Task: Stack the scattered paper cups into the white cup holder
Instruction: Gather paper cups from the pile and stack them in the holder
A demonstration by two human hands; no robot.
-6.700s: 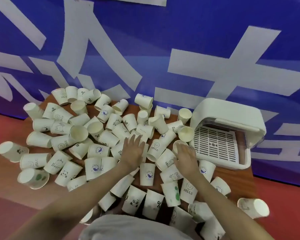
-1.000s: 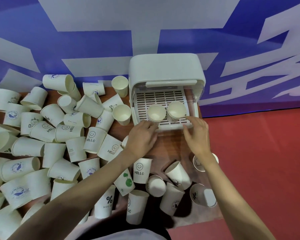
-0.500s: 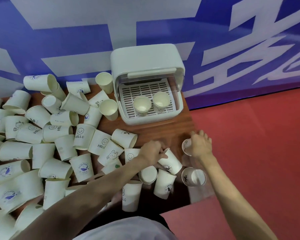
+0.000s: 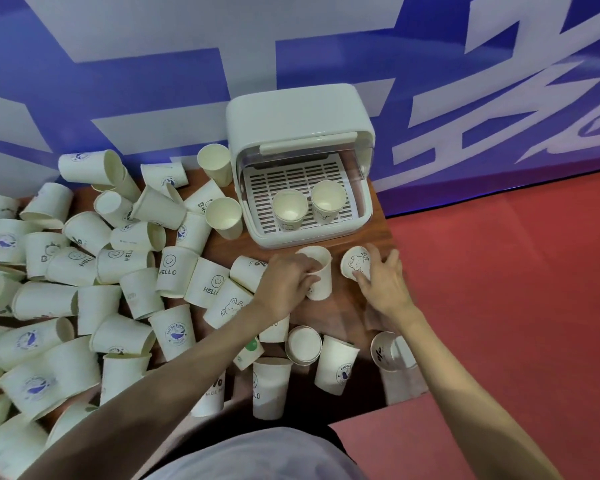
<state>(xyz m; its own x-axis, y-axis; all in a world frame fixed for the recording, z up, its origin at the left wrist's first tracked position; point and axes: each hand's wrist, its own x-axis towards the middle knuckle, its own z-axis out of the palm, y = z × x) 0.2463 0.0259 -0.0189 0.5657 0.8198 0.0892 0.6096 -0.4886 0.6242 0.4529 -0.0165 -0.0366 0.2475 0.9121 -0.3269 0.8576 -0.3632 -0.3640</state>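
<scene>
The left hand (image 4: 286,280) holds an upright cup (image 4: 317,273); the right hand (image 4: 383,282) holds a tipped cup (image 4: 355,263), near the white holder (image 4: 298,112).

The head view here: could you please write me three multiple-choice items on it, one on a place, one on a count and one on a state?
1. Where does the white cup holder stand?
A. at the table's far right corner, against the blue wall
B. on the red floor
C. in the middle of the cup pile

2. How many cups stand on the holder's slotted tray?
A. none
B. two
C. five

3. What is the left hand doing?
A. lying flat on bare wood
B. gripping an upright cup
C. reaching inside the holder

Answers:
1 A, the holder sits at the table's corner by the wall.
2 B, two upright cups stand side by side on the tray.
3 B, its fingers curl round the cup near the rim.
</scene>
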